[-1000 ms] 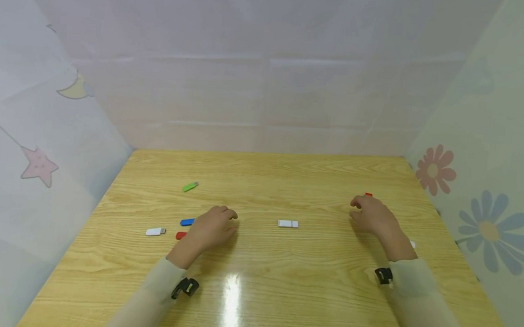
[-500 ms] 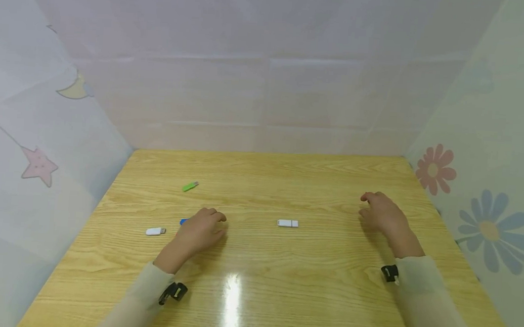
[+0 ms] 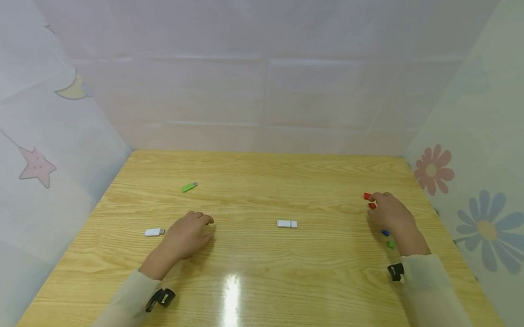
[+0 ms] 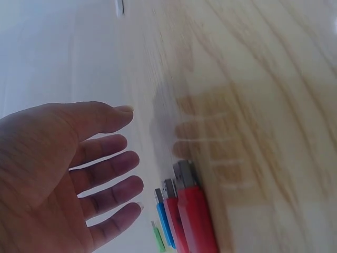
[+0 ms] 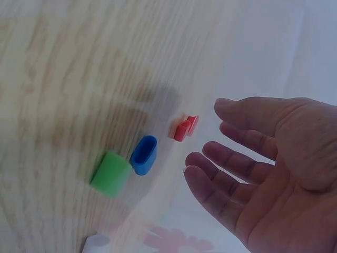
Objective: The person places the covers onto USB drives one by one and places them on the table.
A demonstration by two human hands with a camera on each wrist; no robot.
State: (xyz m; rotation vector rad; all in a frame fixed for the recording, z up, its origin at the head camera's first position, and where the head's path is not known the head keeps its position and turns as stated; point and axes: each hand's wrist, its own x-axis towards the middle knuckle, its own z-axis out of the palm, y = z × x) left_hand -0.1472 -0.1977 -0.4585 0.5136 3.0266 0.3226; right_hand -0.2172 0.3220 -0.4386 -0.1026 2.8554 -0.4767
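Observation:
My left hand [image 3: 187, 235] hovers over the left of the table, fingers relaxed, holding nothing. In the left wrist view, two red USB sticks [image 4: 197, 219], a blue USB stick [image 4: 165, 224] and a green USB stick [image 4: 158, 238] lie below its fingers; the head view hides the red and blue ones behind the hand. My right hand [image 3: 392, 216] hovers at the right, fingers loosely bent, holding nothing. Under it lie two red caps [image 5: 181, 130], a blue cap [image 5: 144, 155], a green cap [image 5: 111, 174] and a partly seen white cap [image 5: 96, 244].
A capped white USB stick [image 3: 287, 224] lies mid-table between the hands. An uncapped white USB stick [image 3: 152, 232] lies left of my left hand. The wooden table [image 3: 261, 173] meets a pale sheet wall [image 3: 267, 93] at the back, with printed sheets at both sides.
My left hand has moved left and slightly nearer, covering the red and blue sticks in the head view. My right hand has shifted right, uncovering red, blue and green caps.

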